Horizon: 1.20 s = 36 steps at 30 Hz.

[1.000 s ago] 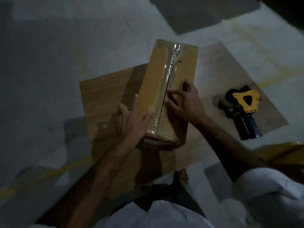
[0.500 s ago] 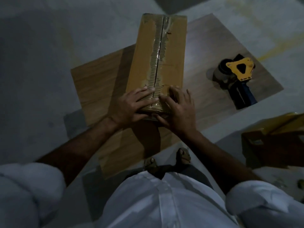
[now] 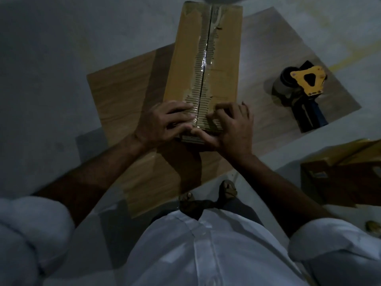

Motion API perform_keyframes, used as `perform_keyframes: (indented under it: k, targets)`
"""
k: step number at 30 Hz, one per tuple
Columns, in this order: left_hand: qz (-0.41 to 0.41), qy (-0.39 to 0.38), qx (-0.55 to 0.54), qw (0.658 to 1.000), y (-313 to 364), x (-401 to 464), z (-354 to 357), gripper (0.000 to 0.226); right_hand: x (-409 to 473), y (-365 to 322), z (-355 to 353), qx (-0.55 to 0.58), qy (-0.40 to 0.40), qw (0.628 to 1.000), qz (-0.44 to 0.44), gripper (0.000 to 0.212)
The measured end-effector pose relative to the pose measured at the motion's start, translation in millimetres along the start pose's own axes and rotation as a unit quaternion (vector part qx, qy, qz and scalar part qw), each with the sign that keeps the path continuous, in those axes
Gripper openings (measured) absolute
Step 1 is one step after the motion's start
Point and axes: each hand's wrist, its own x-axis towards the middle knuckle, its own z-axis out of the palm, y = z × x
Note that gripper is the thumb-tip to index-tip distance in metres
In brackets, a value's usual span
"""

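Note:
A long brown cardboard box [image 3: 185, 58] lies on a wooden board [image 3: 123, 89] on the floor, its top seam covered by a strip of clear tape [image 3: 204, 65]. Both hands are at the box's near end. My left hand [image 3: 162, 124] lies across the top left of the seam, fingers flat on the tape, thumb at the near edge. My right hand [image 3: 233, 129] presses bent fingertips onto the top right of the seam, its thumb stretched along the near edge to meet the left thumb.
A tape dispenser [image 3: 305, 85] with a yellow plate and blue handle lies on the board's right side. Another cardboard box [image 3: 340, 174] stands on the grey floor at the right. My sandalled feet [image 3: 227, 187] stand at the board's near edge.
Both hands slid down the seam from the box's middle to its near end and now press there. The view has swung over the box.

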Motion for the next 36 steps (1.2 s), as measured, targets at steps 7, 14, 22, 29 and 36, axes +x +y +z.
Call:
perform_keyframes:
  k: [7, 14, 22, 29, 36]
  targets:
    - [0.048, 0.051, 0.07, 0.995, -12, -9, 26, 0.047, -15, 7, 24, -0.045, 0.048, 0.997, -0.042, 0.052]
    - [0.035, 0.013, 0.051, 0.998, -8, -7, 15, 0.051, -13, 1, 7, -0.038, -0.028, 0.999, -0.026, 0.062]
    - [-0.003, 0.052, 0.044, 0.998, 0, -4, 18, 0.032, -1, 5, -3, 0.022, 0.002, 0.998, -0.059, 0.038]
    - [0.054, -0.006, 0.06, 0.997, -11, -13, 14, 0.048, -15, 11, 11, -0.065, -0.007, 0.994, -0.09, 0.036]
    - [0.018, 0.014, 0.029, 0.999, -11, -10, 5, 0.036, -7, -6, 11, -0.043, 0.017, 0.998, -0.033, 0.061]
